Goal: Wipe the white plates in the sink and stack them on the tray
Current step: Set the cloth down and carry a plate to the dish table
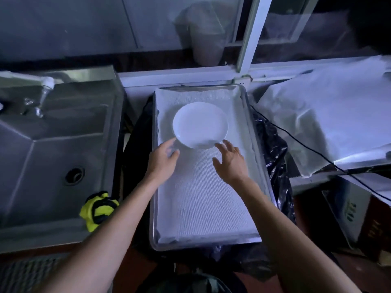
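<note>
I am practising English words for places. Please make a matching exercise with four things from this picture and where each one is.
Things:
1. white plate
2. yellow cloth
3. tap
4. black cable

Places:
A. on the sink's front edge
B. right of the tray
C. on the lined tray
D. at the back of the sink

Pairs: 1-C, 2-A, 3-D, 4-B

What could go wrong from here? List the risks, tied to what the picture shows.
1. The plate lies on the cloth lining the tray. Both open hands, left hand and right hand, are close to its near rim; a careless brush could slide it.
2. The cloth looks loose and wrinkled at its edges, so a taller stack might sit unevenly.
3. The yellow rag sits on the sink edge and might slip in.
</note>
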The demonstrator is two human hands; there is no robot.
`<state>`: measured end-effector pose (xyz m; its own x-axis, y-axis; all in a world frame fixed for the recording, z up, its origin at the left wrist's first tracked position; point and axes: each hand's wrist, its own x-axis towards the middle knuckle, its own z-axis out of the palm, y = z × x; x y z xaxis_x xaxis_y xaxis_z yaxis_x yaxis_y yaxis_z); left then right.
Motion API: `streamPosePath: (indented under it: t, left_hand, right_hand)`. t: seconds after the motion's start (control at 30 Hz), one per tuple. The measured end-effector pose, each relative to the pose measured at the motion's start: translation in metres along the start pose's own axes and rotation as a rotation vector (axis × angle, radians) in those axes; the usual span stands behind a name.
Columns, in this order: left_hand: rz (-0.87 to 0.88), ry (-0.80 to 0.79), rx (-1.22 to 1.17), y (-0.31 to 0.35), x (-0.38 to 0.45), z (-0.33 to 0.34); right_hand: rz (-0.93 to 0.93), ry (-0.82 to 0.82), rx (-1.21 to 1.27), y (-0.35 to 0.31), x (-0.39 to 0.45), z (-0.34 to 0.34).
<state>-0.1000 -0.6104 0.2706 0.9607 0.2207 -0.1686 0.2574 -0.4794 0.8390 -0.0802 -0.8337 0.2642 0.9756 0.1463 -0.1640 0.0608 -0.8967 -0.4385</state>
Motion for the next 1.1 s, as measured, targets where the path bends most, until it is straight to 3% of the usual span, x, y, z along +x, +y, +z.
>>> streamPosePath:
  t: [0.2, 0.43, 0.73, 1.1]
  left_hand:
    - [-0.11, 0.055, -0.172, 0.005, 0.071, 0.019]
    - [-0.128, 0.15, -0.208, 0.001, 0.127, 0.047]
    - [-0.081, 0.226, -0.373, -0.003, 0.148, 0.064]
    - [-0.068, 0.264, -0.462, -0.005, 0.145, 0.074]
  right_hand:
    - [0.067, 0.094, 0.236, 0.013, 0.068, -0.003]
    - [0.149, 0.132, 0.471, 0.014, 0.125, 0.006]
    - [0.182, 0.315, 0.719, 0.015, 0.146, 0.028]
    - [0.324, 0.331, 0.975, 0.015, 0.145, 0.036]
